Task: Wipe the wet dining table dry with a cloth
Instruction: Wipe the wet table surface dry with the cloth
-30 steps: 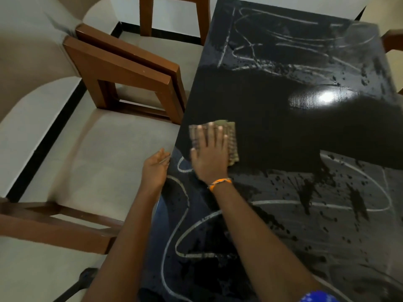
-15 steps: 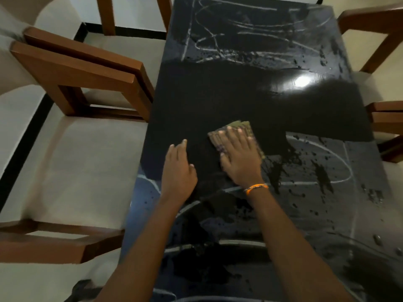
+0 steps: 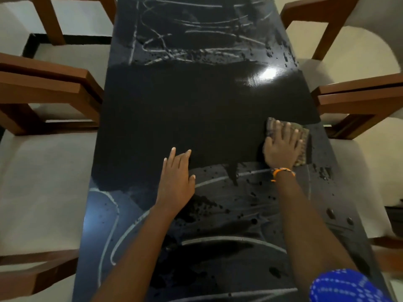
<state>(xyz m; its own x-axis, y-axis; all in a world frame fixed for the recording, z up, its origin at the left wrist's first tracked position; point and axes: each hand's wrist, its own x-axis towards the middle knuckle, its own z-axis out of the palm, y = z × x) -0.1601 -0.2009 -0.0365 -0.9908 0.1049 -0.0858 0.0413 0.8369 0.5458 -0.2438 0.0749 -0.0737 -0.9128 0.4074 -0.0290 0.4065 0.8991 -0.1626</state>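
A long black dining table (image 3: 196, 110) fills the middle of the head view. A matte dark band crosses its centre; the far end and the near half carry droplets and pale streaks. A folded brownish checked cloth (image 3: 303, 147) lies flat near the table's right edge. My right hand (image 3: 281, 147), with an orange band at the wrist, presses on the cloth with fingers spread and straight. My left hand (image 3: 176, 173) rests flat on the table near its middle, fingers straight, holding nothing.
Brown wooden chairs stand along both long sides: one at the left (image 3: 50, 83), one at the right (image 3: 357, 99), another at the back right (image 3: 316, 16). A further chair frame (image 3: 32, 273) sits at the near left. Pale tiled floor (image 3: 43, 182) surrounds the table.
My right hand has slid the cloth from the table's left edge across to its right edge. My left hand moved from the left edge onto the tabletop near the middle.
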